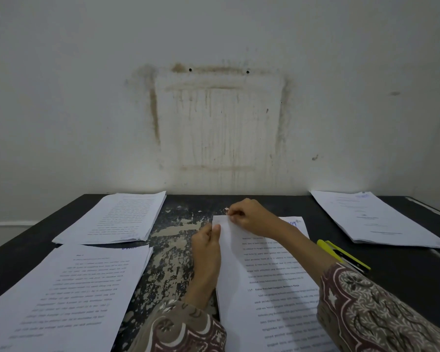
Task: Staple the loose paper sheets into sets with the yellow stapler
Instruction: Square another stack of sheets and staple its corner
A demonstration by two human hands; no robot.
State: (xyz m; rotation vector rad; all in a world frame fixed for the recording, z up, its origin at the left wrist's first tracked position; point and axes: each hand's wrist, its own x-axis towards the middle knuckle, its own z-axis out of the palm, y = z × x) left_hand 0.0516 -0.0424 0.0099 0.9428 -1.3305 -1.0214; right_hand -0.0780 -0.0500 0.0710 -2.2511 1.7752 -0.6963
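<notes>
A set of printed sheets (269,295) lies in front of me on the dark table (404,270). My left hand (207,247) pinches its left edge near the top corner. My right hand (252,218) pinches the top left corner itself, fingers curled on the paper. The yellow stapler (343,255) lies on the table just right of this set, partly hidden behind my right forearm; neither hand touches it.
A paper stack (117,219) lies at the back left, another stack (61,295) at the near left, and a third stack (376,219) at the back right. The table's middle strip (170,250) has worn, peeling paint. A stained wall stands directly behind the table.
</notes>
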